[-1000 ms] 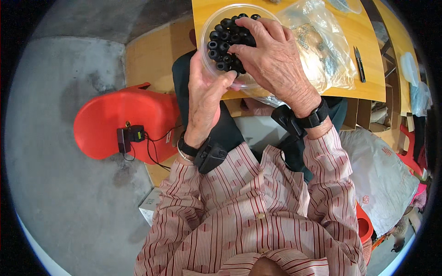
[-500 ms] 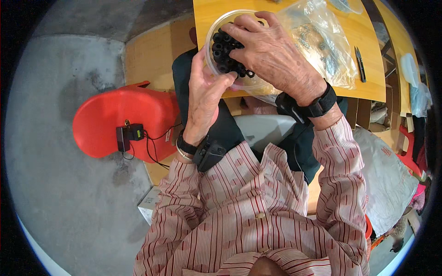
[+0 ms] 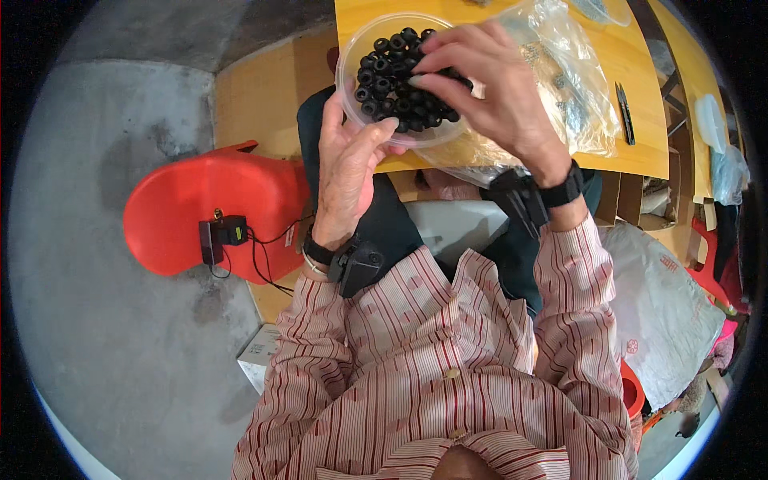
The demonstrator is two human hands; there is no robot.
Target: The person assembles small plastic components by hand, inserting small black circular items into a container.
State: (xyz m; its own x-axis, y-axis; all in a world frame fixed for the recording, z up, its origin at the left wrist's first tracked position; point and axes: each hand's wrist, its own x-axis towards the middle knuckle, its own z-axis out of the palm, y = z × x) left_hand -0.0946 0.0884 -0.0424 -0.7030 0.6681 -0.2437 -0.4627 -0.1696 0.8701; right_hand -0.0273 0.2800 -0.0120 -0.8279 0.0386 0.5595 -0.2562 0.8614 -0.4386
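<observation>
A round, clear plastic tub holds many small black rings with holes through their middles, like rubber grommets or beads. My left hand grips the tub at its near left side, thumb over the rim and the other fingers partly hidden beneath. Over the tub's right part hovers my right hand, somewhat blurred. Its thumb and fingers point left above the rings and are a little apart, with nothing visible held between them. The tub is at the near left edge of the yellow table.
A clear plastic bag with small metallic-looking pieces lies right of the tub. Beyond it lies a black pen-like tool. A red stool at left carries black adapters with cables. A whitish sack is at right.
My right hand has lifted out of the rings and shifted slightly right, uncovering more of them. The tub, in my left hand, has moved slightly left and looks more level.
</observation>
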